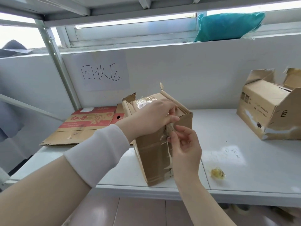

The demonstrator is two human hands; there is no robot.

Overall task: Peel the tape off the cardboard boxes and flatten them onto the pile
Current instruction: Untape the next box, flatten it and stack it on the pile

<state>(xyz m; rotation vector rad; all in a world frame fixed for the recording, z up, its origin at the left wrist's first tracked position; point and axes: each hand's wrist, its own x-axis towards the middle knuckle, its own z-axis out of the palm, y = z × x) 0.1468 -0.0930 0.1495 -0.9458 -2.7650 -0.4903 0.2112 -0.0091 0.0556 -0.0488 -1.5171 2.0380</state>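
Head cam: the box (156, 149) stands upright in the middle of the tabletop (244, 152). The left hand (151, 118) grips its top corner, I'd guess so it doesn't tip, while the right hand (185, 144) pinches the loose tape (170, 128) running down the front edge. The flattened pile (84, 126) sits just behind on the left, a balled-up tape wad (218, 172) lies off to the right, and a second box (273, 108) looks unflattened.
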